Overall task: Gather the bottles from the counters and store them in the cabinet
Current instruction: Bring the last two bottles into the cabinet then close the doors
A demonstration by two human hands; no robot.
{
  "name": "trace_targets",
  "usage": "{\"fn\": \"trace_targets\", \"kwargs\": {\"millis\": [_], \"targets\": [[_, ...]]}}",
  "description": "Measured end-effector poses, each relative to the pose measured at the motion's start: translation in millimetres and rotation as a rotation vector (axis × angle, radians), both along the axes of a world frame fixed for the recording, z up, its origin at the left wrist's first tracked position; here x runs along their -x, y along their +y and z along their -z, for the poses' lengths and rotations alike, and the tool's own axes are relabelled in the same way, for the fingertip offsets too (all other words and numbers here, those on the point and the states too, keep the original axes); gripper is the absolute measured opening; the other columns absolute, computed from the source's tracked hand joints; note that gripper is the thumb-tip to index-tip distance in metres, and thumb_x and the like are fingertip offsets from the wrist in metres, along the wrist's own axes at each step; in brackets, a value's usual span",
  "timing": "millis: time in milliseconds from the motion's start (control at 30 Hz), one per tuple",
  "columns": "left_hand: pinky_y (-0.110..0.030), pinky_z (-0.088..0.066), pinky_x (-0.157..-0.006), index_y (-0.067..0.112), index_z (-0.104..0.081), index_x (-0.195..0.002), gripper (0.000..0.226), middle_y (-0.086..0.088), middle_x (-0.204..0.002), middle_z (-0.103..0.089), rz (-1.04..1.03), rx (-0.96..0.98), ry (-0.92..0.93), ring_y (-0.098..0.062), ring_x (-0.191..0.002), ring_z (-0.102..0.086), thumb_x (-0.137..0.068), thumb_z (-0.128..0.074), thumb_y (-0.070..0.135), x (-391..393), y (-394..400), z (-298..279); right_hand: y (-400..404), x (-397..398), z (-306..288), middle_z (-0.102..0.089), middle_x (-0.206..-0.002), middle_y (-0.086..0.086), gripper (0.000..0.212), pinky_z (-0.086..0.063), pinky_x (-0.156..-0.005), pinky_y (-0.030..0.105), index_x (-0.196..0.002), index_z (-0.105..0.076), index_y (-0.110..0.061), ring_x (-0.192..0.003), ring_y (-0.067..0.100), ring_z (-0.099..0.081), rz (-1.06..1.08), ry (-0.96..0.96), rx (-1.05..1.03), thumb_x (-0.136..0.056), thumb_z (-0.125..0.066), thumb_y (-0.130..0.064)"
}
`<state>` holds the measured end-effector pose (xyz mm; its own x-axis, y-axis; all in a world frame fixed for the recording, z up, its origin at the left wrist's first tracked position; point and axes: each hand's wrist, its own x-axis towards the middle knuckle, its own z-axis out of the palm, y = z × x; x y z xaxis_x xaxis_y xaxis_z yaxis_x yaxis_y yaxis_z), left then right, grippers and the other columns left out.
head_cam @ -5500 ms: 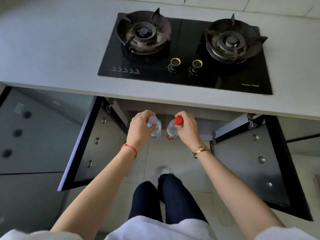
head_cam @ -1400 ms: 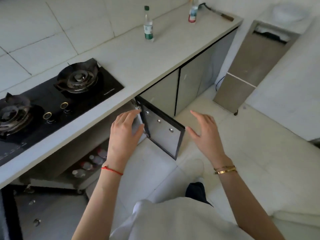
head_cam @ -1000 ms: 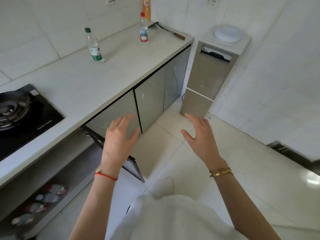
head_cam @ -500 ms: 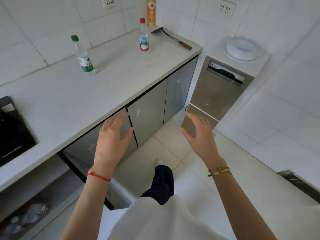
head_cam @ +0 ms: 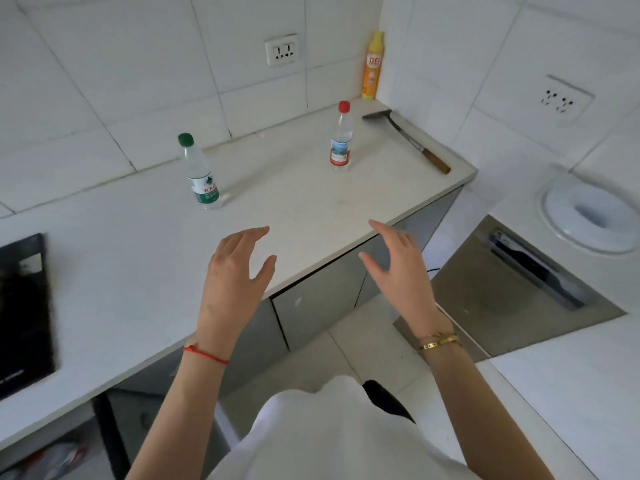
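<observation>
Hands are empty and raised, so I take this for the reach toward the next pair of bottles. The left hand [head_cam: 239, 271] hovers over the near edge of the counter [head_cam: 131, 271], fingers spread and loosely curved, touching nothing. The right hand [head_cam: 398, 265] hangs just off the counter's edge, above the closed cabinet doors [head_cam: 318, 306], equally slack and open, with nothing in it.

Ahead of the left hand, well apart from it, stands the green-capped water bottle [head_cam: 201, 174], upright and near the tiled wall. Ahead of the right hand and farther off stands the red-capped water bottle [head_cam: 341, 136], also upright. Beyond that one, in the corner, is a yellow squeeze bottle [head_cam: 373, 65], and to the right of the red-capped bottle lies a wooden-handled spatula [head_cam: 405, 138].

The next move, as I judge it, asks each hand to travel forward and close around the body of its own bottle. Both look light and narrow, so a careless touch could tip them. The open cabinet lies behind and below the left hand, barely in view.
</observation>
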<state>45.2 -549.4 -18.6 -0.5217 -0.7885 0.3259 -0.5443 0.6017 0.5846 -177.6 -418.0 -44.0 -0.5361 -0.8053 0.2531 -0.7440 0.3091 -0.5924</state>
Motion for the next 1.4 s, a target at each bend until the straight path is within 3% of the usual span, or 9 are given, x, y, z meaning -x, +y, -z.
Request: {"fn": "trace_targets", "kwargs": {"millis": [367, 633, 767, 867, 1233, 1400], "targets": [[-0.023, -0.036, -0.1, 0.015, -0.058, -0.129, 0.043, -0.002, -0.125, -0.063, -0.237, -0.01, -0.029, -0.021, -0.121, -0.052, -0.087, -0.067, 0.016, 66, -65, 1, -123, 88, 4, -0.054, -0.134, 0.0, 0.054, -0.041, -0.107, 0.036, -0.141, -0.044, -0.02, -0.126, 0.017, -0.041, -0.23, 0.009, 0.011, -0.092, -0.063, -0.031], [-0.035, -0.044, -0.1, 0.015, -0.057, -0.129, 0.042, -0.004, -0.126, -0.063, -0.449, 0.033, -0.01, -0.024, -0.121, -0.053, -0.087, -0.066, 0.017, 97, -108, -5, -205, 131, -5, -0.054, -0.135, 0.001, 0.052, -0.038, -0.107, 0.033, -0.14, -0.046, -0.019, -0.128, 0.02, -0.044, -0.451, 0.035, 0.016, -0.092, -0.063, -0.029], [-0.025, -0.038, -0.098, 0.017, -0.056, -0.129, 0.043, -0.001, -0.126, -0.063, -0.518, 0.025, -0.012, -0.023, -0.12, -0.052, -0.087, -0.065, 0.015, 99, -135, -10, -245, 134, -5, -0.054, -0.135, 0.001, 0.052, -0.038, -0.106, 0.03, -0.14, -0.046, -0.018, -0.129, 0.019, -0.044, -0.53, 0.047, 0.002, -0.092, -0.063, -0.028], [-0.026, -0.037, -0.097, 0.016, -0.056, -0.13, 0.043, -0.002, -0.127, -0.062, -0.56, 0.025, -0.013, -0.023, -0.122, -0.051, -0.088, -0.064, 0.015, 96, -165, -12, -273, 130, -4, -0.056, -0.133, 0.0, 0.052, -0.038, -0.107, 0.031, -0.14, -0.046, -0.018, -0.127, 0.018, -0.042, -0.564, 0.048, 0.007, -0.092, -0.063, -0.027], [-0.042, -0.041, -0.101, 0.013, -0.046, -0.138, 0.052, -0.009, -0.136, -0.053, -0.555, -0.058, -0.139, -0.032, -0.126, -0.044, -0.088, -0.061, 0.017, 84, -328, 5, -365, 97, -1, -0.055, -0.136, -0.002, 0.052, -0.041, -0.107, 0.041, -0.14, -0.045, -0.019, -0.128, 0.018, -0.041, -0.526, 0.02, 0.0, -0.092, -0.062, -0.028], [-0.042, -0.043, -0.096, 0.013, -0.052, -0.133, 0.046, -0.011, -0.132, -0.054, -0.479, -0.182, -0.246, -0.032, -0.122, -0.047, -0.087, -0.061, 0.014, 83, -362, 17, -384, 86, 3, -0.055, -0.135, -0.002, 0.052, -0.041, -0.106, 0.039, -0.141, -0.045, -0.019, -0.128, 0.017, -0.041, -0.495, 0.017, -0.017, -0.092, -0.062, -0.027]]}}
